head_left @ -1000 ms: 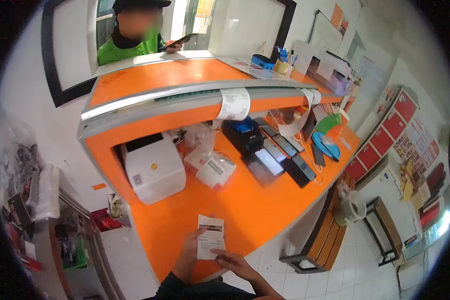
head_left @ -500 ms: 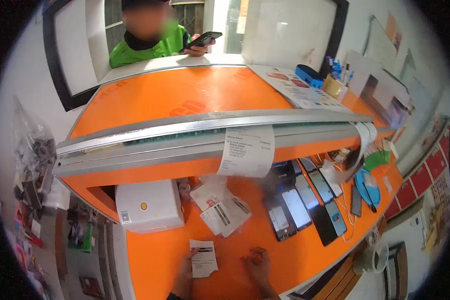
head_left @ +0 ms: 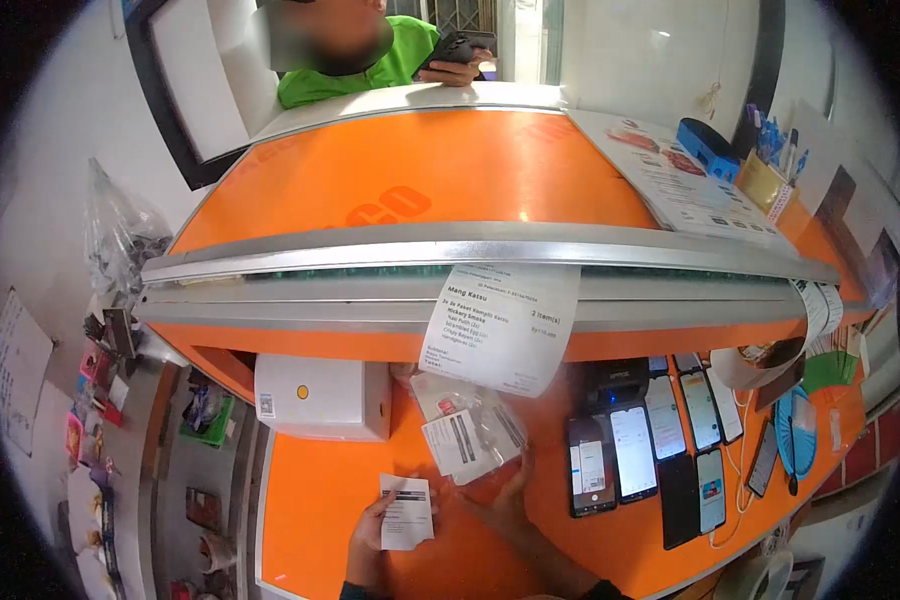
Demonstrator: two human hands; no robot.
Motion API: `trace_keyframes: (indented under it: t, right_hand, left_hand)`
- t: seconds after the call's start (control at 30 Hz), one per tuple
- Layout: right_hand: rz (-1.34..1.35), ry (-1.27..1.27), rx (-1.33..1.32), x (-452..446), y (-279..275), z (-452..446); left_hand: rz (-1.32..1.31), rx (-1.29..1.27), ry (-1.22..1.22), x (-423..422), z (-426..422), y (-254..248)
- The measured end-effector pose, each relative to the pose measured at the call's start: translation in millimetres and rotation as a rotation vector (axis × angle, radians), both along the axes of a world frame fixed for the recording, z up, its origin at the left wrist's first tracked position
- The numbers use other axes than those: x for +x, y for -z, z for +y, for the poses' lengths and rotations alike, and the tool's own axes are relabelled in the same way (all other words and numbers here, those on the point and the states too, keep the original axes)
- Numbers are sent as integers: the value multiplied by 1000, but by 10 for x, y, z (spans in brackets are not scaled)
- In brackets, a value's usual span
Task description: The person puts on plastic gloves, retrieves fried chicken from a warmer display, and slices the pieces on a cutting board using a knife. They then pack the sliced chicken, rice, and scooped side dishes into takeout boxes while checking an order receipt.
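My left hand (head_left: 372, 525) is closed on a small printed receipt (head_left: 407, 527), its thumb lying on the paper's upper left side. My right hand (head_left: 505, 505) reaches up to the lower right edge of a clear plastic packet (head_left: 500, 425) with printed slips in it. The fingers of this hand are spread, thumb to the left. Whether they touch the plastic, I cannot tell. Above hangs a long printed receipt (head_left: 500, 330) from the counter's metal edge. Right of my right hand lie several phones, among them one with a lit screen (head_left: 635, 455).
A white box (head_left: 320, 398) stands under the shelf on the left. Across the raised orange counter (head_left: 410, 180) a person in green (head_left: 405, 55) holds a dark phone (head_left: 460, 47). A menu sheet (head_left: 680, 175) and a pen holder (head_left: 765, 187) are at the upper right.
My right hand has moved up to the plastic packet, and its curled fingers have spread. The left hand still holds the small receipt. My view has shifted, bringing the hanging receipt closer.
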State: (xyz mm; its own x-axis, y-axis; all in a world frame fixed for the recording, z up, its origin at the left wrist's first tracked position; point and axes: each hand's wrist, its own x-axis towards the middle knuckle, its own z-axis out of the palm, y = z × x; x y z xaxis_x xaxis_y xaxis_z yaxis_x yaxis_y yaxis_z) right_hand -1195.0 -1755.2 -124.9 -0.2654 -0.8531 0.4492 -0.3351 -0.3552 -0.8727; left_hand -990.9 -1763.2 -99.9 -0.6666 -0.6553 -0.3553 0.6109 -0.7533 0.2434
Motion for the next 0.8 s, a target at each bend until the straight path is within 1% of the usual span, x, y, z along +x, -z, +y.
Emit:
trace_keyframes:
  t: [0.07, 0.13, 0.27, 0.33, 0.37, 0.4, 0.47, 0.53, 0.57, 0.63, 0.73, 0.77, 0.8]
  right_hand:
    - [47, 65, -25, 23, -51, 47]
    - [118, 54, -65, -88, -292, 79]
    - [259, 40, -139, -438, -1076, -63]
    - [384, 192, -330, -531, -1637, -207]
    - [388, 261, -439, -528, -1923, -305]
    - [299, 254, -505, -456, -2154, -405]
    - [-312, -85, -556, -265, -2418, -598]
    - [-320, -138, -423, -118, -2608, -614]
    - [-144, -200, -410, -50, -2652, -516]
    - [223, -331, -405, 42, -2807, -351]
    - [413, -222, -331, 134, -3317, -491]
    - [526, -70, -372, 163, -3504, -733]
    - [458, -197, -273, 139, -3632, -1020]
  left_hand:
    - [-39, -41, -17, -26, 9, 4]
    - [-29, -79, -1, -22, -9, 32]
    - [-19, -56, 1, -25, 6, 31]
    - [-4, -58, 12, -52, 11, -71]
    - [34, -131, 5, -100, 40, -186]
    - [47, -138, 22, -84, 39, -157]
    - [79, -150, 49, -26, 9, 82]
    - [10, -142, 54, -10, 3, 97]
    - [-21, -146, 56, -1, 8, 99]
    - [17, -148, 66, -2, -1, 103]
    - [25, -208, 63, -7, -35, 182]
    - [18, -230, 58, -7, -26, 228]
    - [32, -227, 77, 3, -22, 260]
